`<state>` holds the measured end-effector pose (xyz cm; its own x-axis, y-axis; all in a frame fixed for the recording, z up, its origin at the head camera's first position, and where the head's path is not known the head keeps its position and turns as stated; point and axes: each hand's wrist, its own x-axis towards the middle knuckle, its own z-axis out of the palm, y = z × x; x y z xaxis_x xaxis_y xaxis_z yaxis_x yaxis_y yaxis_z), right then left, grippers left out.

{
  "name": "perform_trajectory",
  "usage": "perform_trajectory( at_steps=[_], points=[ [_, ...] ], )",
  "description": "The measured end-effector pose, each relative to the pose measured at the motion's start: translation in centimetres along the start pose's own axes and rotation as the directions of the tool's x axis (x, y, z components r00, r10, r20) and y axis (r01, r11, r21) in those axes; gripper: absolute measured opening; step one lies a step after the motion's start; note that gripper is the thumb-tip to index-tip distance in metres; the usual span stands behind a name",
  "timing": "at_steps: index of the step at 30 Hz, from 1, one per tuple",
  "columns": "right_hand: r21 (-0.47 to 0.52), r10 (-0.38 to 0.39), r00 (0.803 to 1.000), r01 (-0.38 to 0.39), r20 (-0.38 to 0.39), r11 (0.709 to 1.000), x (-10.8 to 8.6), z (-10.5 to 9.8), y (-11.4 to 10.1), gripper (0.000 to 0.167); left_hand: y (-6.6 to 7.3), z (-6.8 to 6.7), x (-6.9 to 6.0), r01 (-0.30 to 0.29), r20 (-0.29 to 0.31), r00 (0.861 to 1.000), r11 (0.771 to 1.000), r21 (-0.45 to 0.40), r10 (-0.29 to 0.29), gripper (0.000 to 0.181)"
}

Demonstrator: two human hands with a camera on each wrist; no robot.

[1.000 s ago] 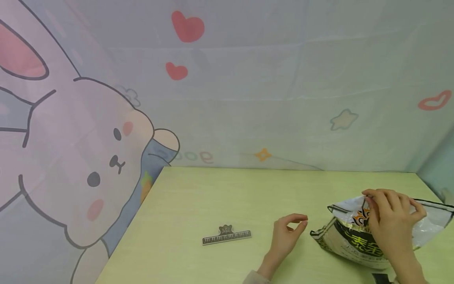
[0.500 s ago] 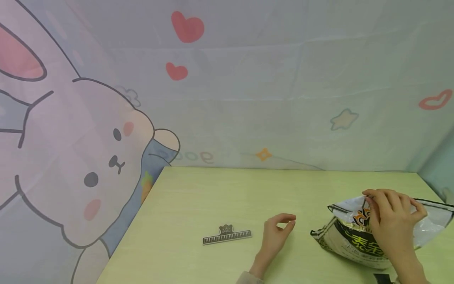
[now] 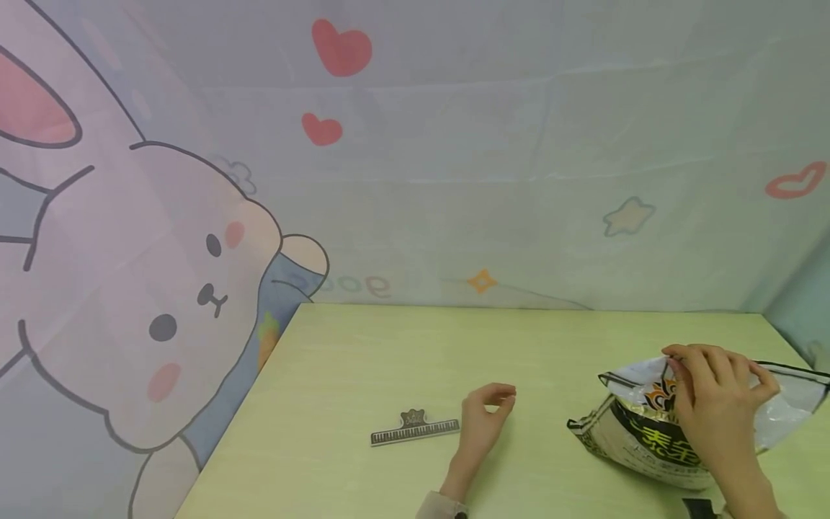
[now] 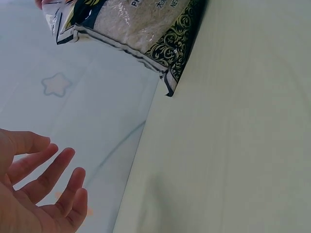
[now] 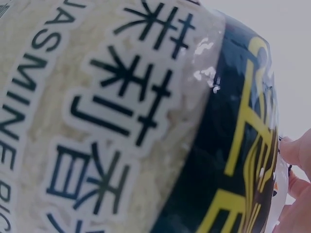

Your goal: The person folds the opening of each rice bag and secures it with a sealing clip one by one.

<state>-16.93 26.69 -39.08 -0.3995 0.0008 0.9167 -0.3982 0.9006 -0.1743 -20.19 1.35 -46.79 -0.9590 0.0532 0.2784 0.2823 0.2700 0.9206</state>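
We judge the work partly done: the rice bag (image 3: 651, 441), near the right edge of the bench (image 3: 519, 346), is held; the piano-key clip (image 3: 415, 432), between bag and left edge, is not on it. Our right grip (image 3: 716, 404) pinches the bag's top — our left grip (image 3: 478, 425), loosely curved, holds nothing.

The rice bag (image 3: 648, 440) is gleaming like smooth, clear plastic film, throwing sharp highlights. The clip (image 3: 415, 432) is looking hard and rather matt, its material too small to tell. The surface (image 3: 363, 360) is appearing smooth and matt, with faint wood-like streaks. The backdrop (image 3: 467, 194) is looking like matt, creased cloth, the sleeve (image 3: 439, 507) like matt fabric.
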Motion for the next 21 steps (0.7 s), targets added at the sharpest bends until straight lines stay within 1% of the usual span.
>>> perform_trajectory(
  at_steps=[4, 8, 12, 14, 16, 21],
  points=[
    [0.002, 0.003, 1.000, -0.003, 0.000, 1.000, -0.1, 0.0, 0.2, 0.044, -0.2, -0.5, 0.1, 0.006, -0.007, 1.000, 1.000, 0.018, -0.006, 0.011],
    [-0.001, 0.006, 1.000, -0.006, 0.005, 1.000, -0.1, 0.0, 0.2, 0.045, -0.5, -1.1, 0.2, -0.005, -0.009, 1.000, 0.996, 0.090, 0.006, 0.013],
    [0.002, 0.005, 1.000, -0.005, 0.006, 1.000, -0.2, 0.0, 0.3, 0.045, -0.6, -2.2, 0.2, -0.017, -0.004, 1.000, 0.985, 0.169, 0.018, 0.016],
    [0.004, 0.002, 1.000, -0.002, 0.003, 1.000, -0.2, 0.0, 0.3, 0.044, -0.6, -2.7, 0.2, -0.030, -0.007, 0.999, 0.977, 0.212, 0.032, 0.018],
    [0.006, -0.001, 1.000, 0.001, -0.002, 1.000, -0.2, 0.0, 0.3, 0.044, -0.6, -3.3, 0.2, -0.039, -0.018, 0.999, 0.963, 0.265, 0.046, 0.019],
    [0.007, -0.010, 1.000, 0.010, -0.004, 1.000, -0.2, 0.0, 0.3, 0.043, -0.5, -4.6, 0.3, -0.069, -0.033, 0.996, 0.920, 0.385, 0.088, 0.021]
  ],
)
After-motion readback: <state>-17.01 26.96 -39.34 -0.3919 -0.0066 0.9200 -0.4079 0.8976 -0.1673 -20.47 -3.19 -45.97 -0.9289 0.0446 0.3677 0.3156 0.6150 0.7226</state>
